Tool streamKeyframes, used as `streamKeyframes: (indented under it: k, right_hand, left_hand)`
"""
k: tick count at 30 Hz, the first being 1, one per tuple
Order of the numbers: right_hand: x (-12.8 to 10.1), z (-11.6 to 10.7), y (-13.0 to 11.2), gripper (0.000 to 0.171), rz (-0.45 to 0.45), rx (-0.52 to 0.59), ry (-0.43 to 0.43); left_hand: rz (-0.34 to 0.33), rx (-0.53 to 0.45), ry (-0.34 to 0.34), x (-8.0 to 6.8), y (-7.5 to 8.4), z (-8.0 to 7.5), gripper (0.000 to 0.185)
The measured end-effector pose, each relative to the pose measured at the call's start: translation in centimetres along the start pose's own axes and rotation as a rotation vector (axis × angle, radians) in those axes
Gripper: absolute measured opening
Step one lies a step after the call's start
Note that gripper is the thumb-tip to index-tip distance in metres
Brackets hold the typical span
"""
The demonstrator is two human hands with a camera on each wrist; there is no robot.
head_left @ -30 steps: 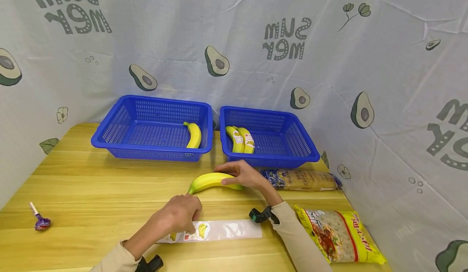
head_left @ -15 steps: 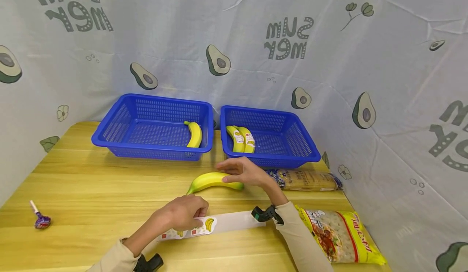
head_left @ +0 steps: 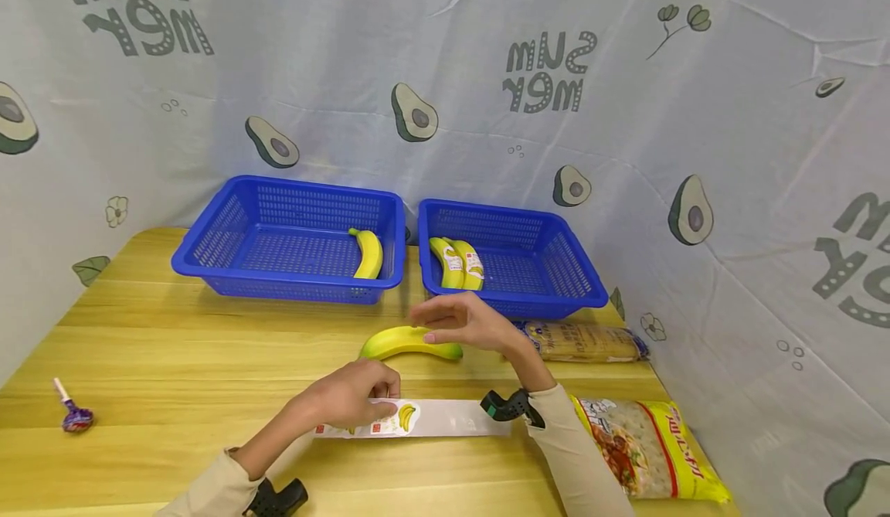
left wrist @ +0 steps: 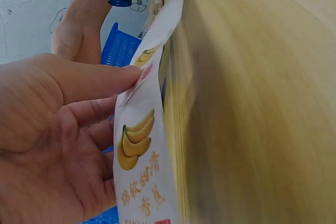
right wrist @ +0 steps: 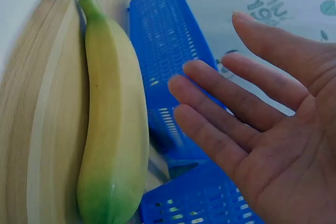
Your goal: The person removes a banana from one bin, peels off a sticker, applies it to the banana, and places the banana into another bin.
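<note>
While your left hand pinches the printed end of the bag, lifting it off the surface, your right hand hovers spread and relaxed just above the banana, not gripping it. Beyond them sit two blue baskets: the left basket holds one banana, the right basket two labelled ones.

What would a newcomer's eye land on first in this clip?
Probably the loose banana on the wooden table, with the right hand open just above it. Next, the left hand pinching a long banana-printed bag flat on the table nearer the person. Behind stand two blue baskets, the left basket with one banana, the right basket with two.
</note>
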State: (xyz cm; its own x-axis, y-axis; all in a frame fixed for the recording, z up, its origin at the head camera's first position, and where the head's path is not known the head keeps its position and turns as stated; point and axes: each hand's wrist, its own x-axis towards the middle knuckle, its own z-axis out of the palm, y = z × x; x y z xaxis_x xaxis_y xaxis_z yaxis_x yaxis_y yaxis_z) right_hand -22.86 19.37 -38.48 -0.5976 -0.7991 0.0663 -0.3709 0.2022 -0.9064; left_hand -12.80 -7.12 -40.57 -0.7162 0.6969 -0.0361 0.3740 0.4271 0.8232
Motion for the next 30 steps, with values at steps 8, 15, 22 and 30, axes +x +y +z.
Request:
streamKeyframes:
  k: [8, 15, 22, 30]
  right_hand:
    - [0.4, 1.0, -1.6, 0.036, -0.052, 0.031, -0.118]
    - [0.3, 1.8, -2.2, 0.033, -0.078, -0.028, -0.186]
    - [0.4, 2.2, -2.4, 0.027, -0.074, -0.061, -0.164]
    - [0.1, 1.7, -2.3, 0.018, -0.076, -0.099, -0.158]
  left_hand:
    - [0.019, -0.069, 0.115, 0.6, 0.0, -0.4, 0.012]
    - [0.058, -0.078, 0.203, 1.0, -0.1, -0.6, 0.011]
    - [0.06, -0.136, 0.249, 1.1, 0.0, -0.8, 0.013]
    - [0.029, -0.206, 0.214, 0.7, -0.4, -1.7, 0.015]
